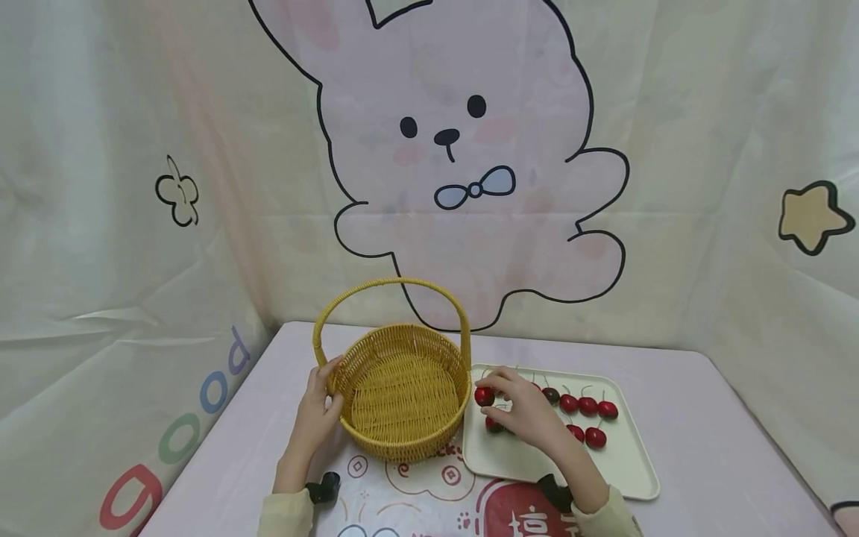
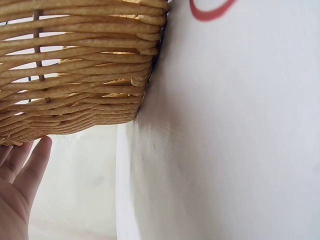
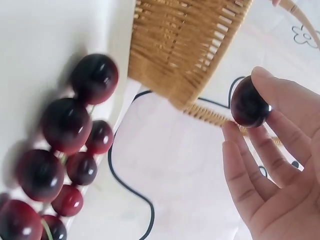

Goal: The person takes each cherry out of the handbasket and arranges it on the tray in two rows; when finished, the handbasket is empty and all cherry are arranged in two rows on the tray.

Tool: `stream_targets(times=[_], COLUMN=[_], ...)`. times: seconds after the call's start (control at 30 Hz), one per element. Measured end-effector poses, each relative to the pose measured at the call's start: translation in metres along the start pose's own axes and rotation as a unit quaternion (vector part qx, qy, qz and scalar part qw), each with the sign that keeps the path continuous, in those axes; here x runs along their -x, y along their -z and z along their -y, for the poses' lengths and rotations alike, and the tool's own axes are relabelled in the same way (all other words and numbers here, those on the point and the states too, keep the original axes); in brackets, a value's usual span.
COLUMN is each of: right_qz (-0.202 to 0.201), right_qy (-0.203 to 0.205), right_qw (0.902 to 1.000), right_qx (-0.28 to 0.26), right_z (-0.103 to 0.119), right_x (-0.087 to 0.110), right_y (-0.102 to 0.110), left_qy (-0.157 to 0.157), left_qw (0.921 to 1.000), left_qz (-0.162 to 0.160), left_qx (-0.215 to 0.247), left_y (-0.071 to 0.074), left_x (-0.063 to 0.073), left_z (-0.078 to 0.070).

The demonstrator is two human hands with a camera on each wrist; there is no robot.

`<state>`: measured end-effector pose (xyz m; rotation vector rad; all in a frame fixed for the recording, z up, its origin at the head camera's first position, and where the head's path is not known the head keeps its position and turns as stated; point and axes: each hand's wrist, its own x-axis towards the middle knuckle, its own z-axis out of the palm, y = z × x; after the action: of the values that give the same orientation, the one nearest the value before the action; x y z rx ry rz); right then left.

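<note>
A round yellow wicker basket (image 1: 406,395) with a tall arched handle stands at the middle of the table. At its left side, by the foot of the handle, my left hand (image 1: 318,406) grips the rim; the left wrist view has those fingers (image 2: 37,167) against the weave. My right hand (image 1: 526,410) is over the left part of a cream tray (image 1: 557,466), just right of the basket. Between thumb and fingers it pinches a dark red cherry (image 3: 250,102), raised off the tray. Further cherries (image 1: 587,406) with stems lie in two rows on the tray, some hidden behind this hand.
The tray's left edge is close against the basket's right side. A printed mat (image 1: 429,488) in white and red covers the front of the table (image 1: 698,440). Cloth curtains (image 1: 745,246) with cartoon drawings hang behind and at both sides.
</note>
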<state>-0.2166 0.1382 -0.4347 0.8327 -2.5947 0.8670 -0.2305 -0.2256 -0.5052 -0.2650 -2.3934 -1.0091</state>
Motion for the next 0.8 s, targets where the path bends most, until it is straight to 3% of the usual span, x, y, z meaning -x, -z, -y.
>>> stream_targets(times=[0.43,0.8], right_qz=[-0.013,-0.041], right_qy=[-0.048,-0.052], right_qw=[0.9987,0.9973], right_qx=[0.008,0.033], right_z=[-0.024,-0.050], right_x=[0.027,0.050], right_y=[0.020,0.038], left_qy=[-0.002,-0.006], left_qw=[0.9999,0.9999], left_qz=[0.003,-0.002], left_qx=[0.013,0.012], left_y=[0.002,0.001], left_x=[0.000,0.001], left_z=[-0.001,-0.001])
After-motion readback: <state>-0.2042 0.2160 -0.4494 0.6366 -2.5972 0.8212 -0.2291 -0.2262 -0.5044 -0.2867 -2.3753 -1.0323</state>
